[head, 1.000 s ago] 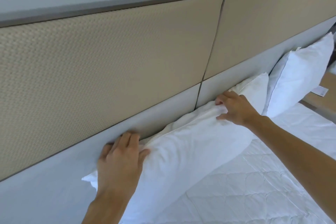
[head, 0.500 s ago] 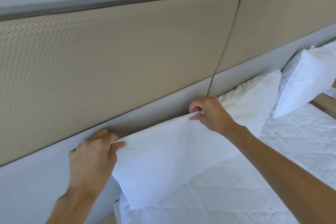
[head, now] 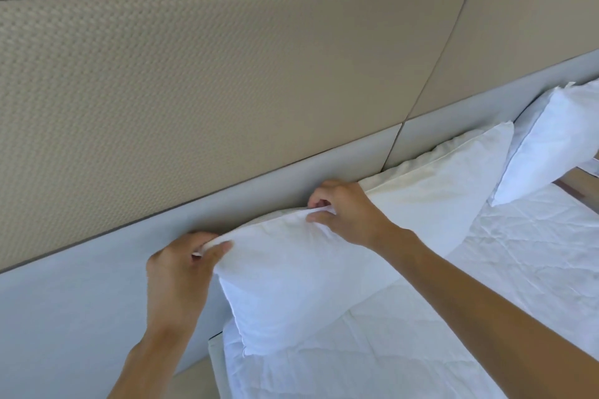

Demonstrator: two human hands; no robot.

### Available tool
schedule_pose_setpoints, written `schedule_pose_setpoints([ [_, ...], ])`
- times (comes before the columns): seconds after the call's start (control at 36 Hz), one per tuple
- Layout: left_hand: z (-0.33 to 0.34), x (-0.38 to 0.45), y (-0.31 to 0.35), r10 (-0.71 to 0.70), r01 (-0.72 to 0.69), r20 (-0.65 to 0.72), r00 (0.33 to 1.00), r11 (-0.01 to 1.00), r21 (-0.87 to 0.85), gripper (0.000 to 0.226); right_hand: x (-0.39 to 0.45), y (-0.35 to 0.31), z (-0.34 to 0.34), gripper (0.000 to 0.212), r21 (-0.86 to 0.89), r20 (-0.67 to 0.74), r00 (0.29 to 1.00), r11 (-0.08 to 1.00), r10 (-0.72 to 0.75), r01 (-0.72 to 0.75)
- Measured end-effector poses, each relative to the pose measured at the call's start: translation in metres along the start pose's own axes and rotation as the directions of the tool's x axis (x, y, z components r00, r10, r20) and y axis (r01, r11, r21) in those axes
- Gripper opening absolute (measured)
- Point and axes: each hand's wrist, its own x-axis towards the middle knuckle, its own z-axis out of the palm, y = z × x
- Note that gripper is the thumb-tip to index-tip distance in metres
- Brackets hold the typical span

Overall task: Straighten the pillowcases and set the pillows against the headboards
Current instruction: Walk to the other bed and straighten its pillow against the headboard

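A white pillow (head: 291, 282) stands on the near bed, leaning on the grey lower band of the headboard (head: 97, 285). My left hand (head: 181, 272) pinches the pillowcase at its top left corner. My right hand (head: 346, 214) pinches the case along the top edge, further right. Behind it, a cream-tinted second pillow (head: 447, 178) leans on the headboard. A third white pillow (head: 551, 146) stands at the far right against the same headboard.
The beige woven headboard panel (head: 194, 91) fills the upper view, with a seam (head: 434, 71) between panels. A white quilted mattress cover (head: 437, 334) spreads below the pillows. A gap with a tan surface (head: 573, 181) separates the two beds at far right.
Both hands went from pressing flat on the pillow to pinching its case along the top edge. The pillow's left end now stands taller, and the view shifted left.
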Motion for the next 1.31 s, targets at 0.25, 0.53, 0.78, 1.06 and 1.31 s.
schedule_pose_setpoints([
  [0.25,-0.007,0.004,0.001,0.060,-0.066,-0.069,0.996,0.995,-0.081,0.016,0.002,-0.016,-0.005,0.013,0.053,-0.158,0.985,0.997,0.064,-0.056],
  [0.53,-0.007,0.000,-0.014,-0.019,0.021,0.012,1.000,0.968,-0.249,0.019,0.010,-0.072,0.024,0.023,0.077,0.054,0.994,0.993,-0.098,0.093],
  [0.78,-0.009,0.005,-0.016,0.040,-0.043,-0.015,0.999,0.949,-0.311,0.014,0.011,-0.090,0.032,0.016,0.090,-0.071,0.995,0.993,-0.064,0.070],
  [1.06,0.058,-0.051,-0.132,-0.234,0.393,0.445,0.864,0.866,-0.309,0.039,0.020,-0.141,0.067,0.008,0.105,0.145,0.983,0.989,-0.116,0.101],
  [1.31,0.138,-0.103,-0.219,-0.374,0.512,0.584,0.721,0.855,-0.085,0.025,0.011,-0.143,0.075,0.016,0.221,-0.185,0.983,0.975,0.009,0.033],
])
